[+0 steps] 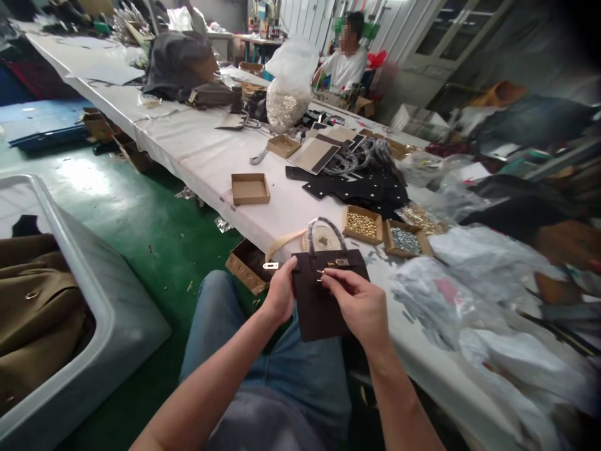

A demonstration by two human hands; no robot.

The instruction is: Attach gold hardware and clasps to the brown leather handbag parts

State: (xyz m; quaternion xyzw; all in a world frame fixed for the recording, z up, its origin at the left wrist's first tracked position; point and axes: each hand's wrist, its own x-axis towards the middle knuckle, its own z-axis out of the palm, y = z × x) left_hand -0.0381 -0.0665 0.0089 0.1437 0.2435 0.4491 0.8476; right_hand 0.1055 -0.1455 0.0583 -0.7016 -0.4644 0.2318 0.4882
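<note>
Two forearms [220, 379] angled inward; left hand [280, 291] clasps bag [319, 316], right hand [364, 307] pinches fitting [320, 272].

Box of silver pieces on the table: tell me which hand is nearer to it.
Right. The right hand is at the front of the dark bag, on the person's side of the box of silver pieces; the left hand holds the bag's edge farther from the box.

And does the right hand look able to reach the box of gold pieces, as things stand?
Probably yes: the box is open on top, just beyond the dark bag, with nothing covering it. The right hand, though, seems to be pinching a small gold part.
</note>
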